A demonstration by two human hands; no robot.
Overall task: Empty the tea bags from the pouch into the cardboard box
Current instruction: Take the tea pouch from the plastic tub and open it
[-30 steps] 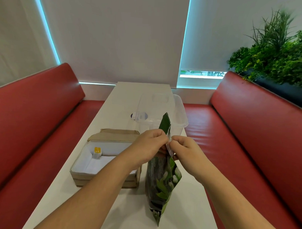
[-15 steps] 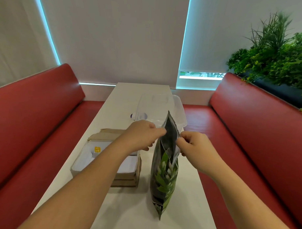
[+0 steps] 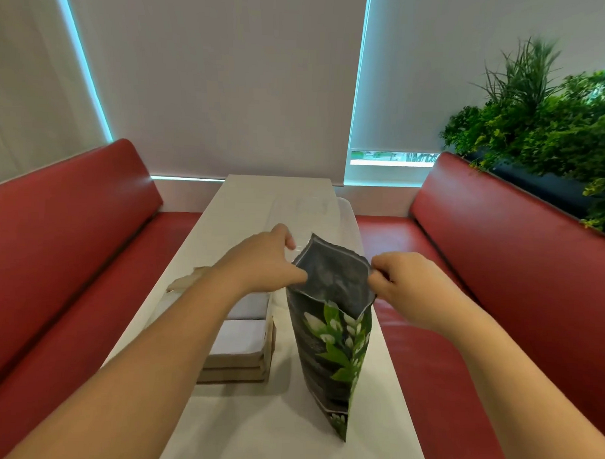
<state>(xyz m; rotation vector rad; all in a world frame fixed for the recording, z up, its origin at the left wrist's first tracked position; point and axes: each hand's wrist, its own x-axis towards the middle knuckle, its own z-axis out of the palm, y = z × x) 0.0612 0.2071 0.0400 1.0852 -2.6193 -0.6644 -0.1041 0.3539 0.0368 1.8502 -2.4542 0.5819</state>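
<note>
Both hands pinch the top of the pouch (image 3: 331, 336), one on each side of its mouth, and the opening between them gapes wide. On the near-left rim the left hand (image 3: 264, 262) has a narrow grip with thumb and fingers closed on the edge; the right hand (image 3: 400, 281) is curled tight on the opposite rim, its fingertips folded under and hidden from view. The pouch stands upright on the white tabletop (image 3: 270, 427), dark with white flowers and green leaves printed on the front. Inside the mouth only a grey foil lining shows; whether any tea bags lie at the bottom I cannot tell, since the depth is in shadow.

Just left of the pouch and below the left forearm sits the cardboard box (image 3: 241, 361), open at the top, with a white lining. Most of it is covered by the arm: only its near right corner, part of the white inside and a brown flap (image 3: 186, 280) sticking out past the wrist can be seen. Its contents are hidden.

Beyond the hands, further along the tabletop, stands what seems to be a clear plastic container (image 3: 315, 212), faint and blurred against the white surface, its near part blocked by the left hand and the pouch top.

Red upholstered benches (image 3: 64, 241) run along both sides, and green plants (image 3: 545, 124) rise behind the right one, cut off at the frame edge.
</note>
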